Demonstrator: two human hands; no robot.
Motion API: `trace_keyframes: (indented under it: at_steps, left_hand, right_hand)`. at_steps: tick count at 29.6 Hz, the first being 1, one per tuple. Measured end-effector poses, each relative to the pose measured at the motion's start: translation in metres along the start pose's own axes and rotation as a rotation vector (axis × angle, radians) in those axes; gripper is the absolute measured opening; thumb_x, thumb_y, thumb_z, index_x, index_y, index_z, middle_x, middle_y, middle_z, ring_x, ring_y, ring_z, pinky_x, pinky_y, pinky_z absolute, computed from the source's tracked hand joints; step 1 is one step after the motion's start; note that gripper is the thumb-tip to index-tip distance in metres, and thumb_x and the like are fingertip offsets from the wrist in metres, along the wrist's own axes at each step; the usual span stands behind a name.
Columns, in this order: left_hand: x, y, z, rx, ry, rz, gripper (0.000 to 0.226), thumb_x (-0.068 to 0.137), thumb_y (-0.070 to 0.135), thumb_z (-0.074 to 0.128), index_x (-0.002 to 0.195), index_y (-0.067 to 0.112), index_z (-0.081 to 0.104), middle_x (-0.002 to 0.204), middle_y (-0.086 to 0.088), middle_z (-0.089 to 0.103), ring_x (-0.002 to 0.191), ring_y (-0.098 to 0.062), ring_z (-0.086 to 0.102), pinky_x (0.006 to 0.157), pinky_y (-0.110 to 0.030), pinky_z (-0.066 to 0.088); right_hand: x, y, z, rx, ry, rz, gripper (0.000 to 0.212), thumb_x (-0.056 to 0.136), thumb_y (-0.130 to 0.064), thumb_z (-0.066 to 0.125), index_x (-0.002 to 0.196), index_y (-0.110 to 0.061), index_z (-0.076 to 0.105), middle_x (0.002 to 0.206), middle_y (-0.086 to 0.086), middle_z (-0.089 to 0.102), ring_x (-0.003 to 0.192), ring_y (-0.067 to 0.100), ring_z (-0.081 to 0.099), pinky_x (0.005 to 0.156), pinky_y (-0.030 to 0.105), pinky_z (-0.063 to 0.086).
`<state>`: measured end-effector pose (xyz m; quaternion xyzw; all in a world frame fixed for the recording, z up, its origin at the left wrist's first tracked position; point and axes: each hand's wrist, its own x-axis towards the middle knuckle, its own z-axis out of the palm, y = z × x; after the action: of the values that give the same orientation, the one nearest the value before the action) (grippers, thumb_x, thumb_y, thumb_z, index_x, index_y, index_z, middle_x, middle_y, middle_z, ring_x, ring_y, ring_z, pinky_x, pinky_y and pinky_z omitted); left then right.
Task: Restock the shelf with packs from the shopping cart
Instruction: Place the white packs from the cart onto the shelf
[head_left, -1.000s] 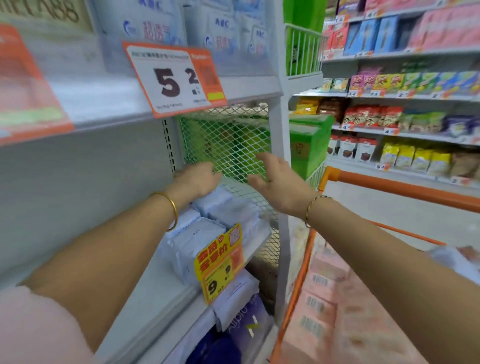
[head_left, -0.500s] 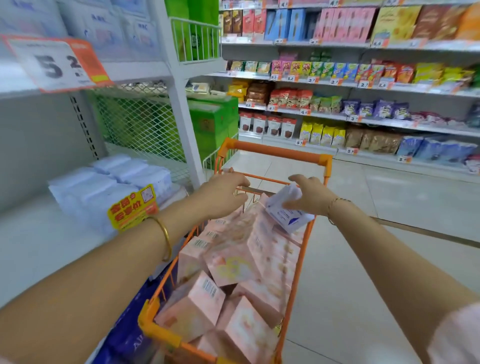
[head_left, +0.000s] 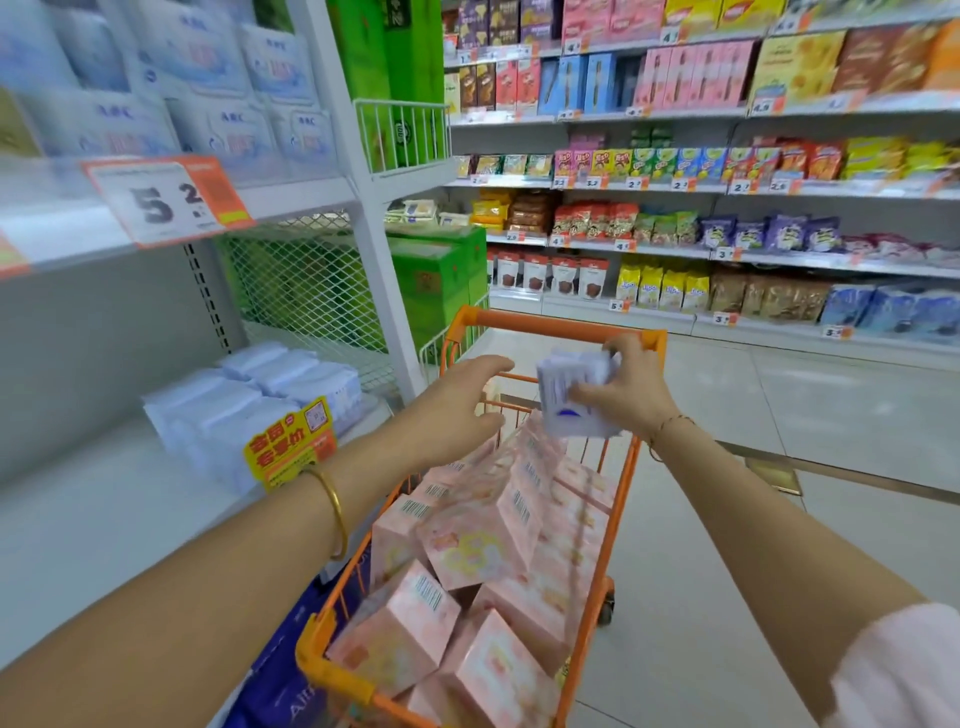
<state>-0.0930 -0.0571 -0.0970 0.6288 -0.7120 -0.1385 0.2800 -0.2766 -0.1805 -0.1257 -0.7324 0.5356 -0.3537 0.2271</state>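
An orange shopping cart (head_left: 558, 326) stands in front of me, filled with several pink boxes (head_left: 483, 540). My right hand (head_left: 621, 389) is shut on a white pack with blue print (head_left: 569, 400), held above the far end of the cart. My left hand (head_left: 457, 400) hovers open just left of that pack, fingers spread, holding nothing. On the left, the white shelf (head_left: 93, 519) carries a group of white packs (head_left: 249, 400) near its right end, behind a yellow price tag (head_left: 291, 441).
A white upright post (head_left: 384, 312) and mesh panel (head_left: 306, 291) end the shelf. Green cartons (head_left: 436, 280) stand beyond it. A price card reading 5 (head_left: 166, 200) hangs from the shelf above. Snack shelves (head_left: 727, 260) line the far side of the tiled aisle. Blue packs (head_left: 280, 670) sit low left.
Both hands left the packs on the shelf and swung right to the cart. My right hand took a white pack and has lifted it higher; my view turned toward the aisle.
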Motion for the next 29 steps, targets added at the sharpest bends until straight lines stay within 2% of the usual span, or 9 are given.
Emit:
trace_keyframes:
  at_steps: [2,5,8,11,14,17,21,24,29]
  left_hand:
    - [0.000,0.005,-0.001,-0.081,-0.012,0.029,0.079,0.083,0.020,0.067,0.145,0.033,0.021,0.148,0.001,0.024,0.134,-0.017,0.033,0.105,-0.031,0.037]
    - [0.001,0.005,-0.003,0.010,0.041,0.052,0.103,0.069,0.034,0.079,0.146,0.040,0.011,0.156,0.005,0.000,0.143,-0.015,0.011,0.113,-0.035,0.025]
    - [-0.003,-0.014,-0.023,-0.079,0.254,-0.047,0.107,0.058,0.033,0.086,0.144,0.028,0.023,0.145,-0.005,0.022,0.133,-0.017,0.028,0.109,-0.035,0.033]
    - [-0.025,-0.036,-0.061,-0.536,0.264,-0.266,0.069,0.069,0.027,0.080,0.123,0.031,0.038,0.121,0.005,0.046,0.106,-0.015,0.053,0.087,-0.039,0.054]
    - [-0.046,-0.063,-0.097,-0.920,0.216,-0.525,0.031,0.083,0.023,0.067,0.104,0.024,0.044,0.096,0.002,0.056,0.074,-0.019,0.064,0.069,-0.040,0.058]
    - [-0.064,-0.084,-0.118,-0.995,0.166,-0.574,0.049,0.070,0.033,0.068,0.114,0.022,0.051,0.104,-0.005,0.061,0.069,-0.022,0.068,0.066,-0.040,0.058]
    - [-0.086,-0.101,-0.134,-0.931,0.169,-0.552,0.055,0.069,0.040,0.067,0.119,0.025,0.051,0.114,-0.010,0.066,0.089,-0.033,0.068,0.077,-0.046,0.058]
    - [-0.096,-0.118,-0.147,-0.768,0.239,-0.534,0.061,0.072,0.026,0.075,0.126,0.026,0.047,0.115,-0.007,0.066,0.095,-0.026,0.067,0.083,-0.047,0.056]
    - [-0.104,-0.183,-0.201,-0.633,0.657,-0.683,0.089,0.051,0.040,0.084,0.127,0.018,0.044,0.118,-0.007,0.064,0.093,-0.021,0.065,0.070,-0.036,0.056]
  right_hand:
    - [-0.003,-0.025,-0.002,0.299,0.032,0.100,0.054,0.071,-0.037,0.074,0.106,-0.022,0.036,0.116,0.014,0.044,0.098,0.030,0.055,0.081,0.045,0.055]
    - [-0.013,-0.067,0.010,0.666,-0.187,0.282,0.054,0.079,-0.055,0.060,0.113,-0.021,0.036,0.121,0.013,0.047,0.101,0.032,0.058,0.077,0.045,0.057]
    - [-0.020,-0.099,0.018,0.902,-0.438,0.310,0.034,0.096,-0.046,0.040,0.104,-0.015,0.049,0.096,0.011,0.057,0.082,0.028,0.061,0.073,0.042,0.055]
    - [-0.017,-0.118,0.030,0.833,-0.580,0.245,0.023,0.096,-0.033,0.043,0.098,-0.012,0.052,0.087,0.012,0.053,0.066,0.025,0.056,0.067,0.037,0.054]
    - [-0.011,-0.138,0.051,0.701,-0.690,0.093,0.024,0.090,-0.031,0.055,0.112,-0.023,0.056,0.116,0.006,0.055,0.094,0.024,0.059,0.075,0.037,0.054]
    - [-0.011,-0.166,0.079,0.710,-0.871,-0.036,0.050,0.083,-0.030,0.063,0.130,-0.035,0.045,0.131,-0.002,0.049,0.117,0.027,0.051,0.088,0.043,0.052]
    - [-0.014,-0.203,0.114,0.755,-0.932,-0.122,0.036,0.091,-0.021,0.057,0.125,-0.029,0.050,0.122,-0.001,0.058,0.112,0.023,0.057,0.077,0.036,0.052]
    - [-0.015,-0.223,0.137,0.738,-0.967,-0.138,0.038,0.092,-0.020,0.056,0.128,-0.026,0.049,0.123,0.001,0.059,0.110,0.024,0.058,0.085,0.040,0.054]
    - [-0.002,-0.233,0.166,0.411,-0.725,-0.188,0.050,0.094,-0.021,0.054,0.141,-0.020,0.035,0.140,0.014,0.042,0.121,0.032,0.048,0.087,0.041,0.050]
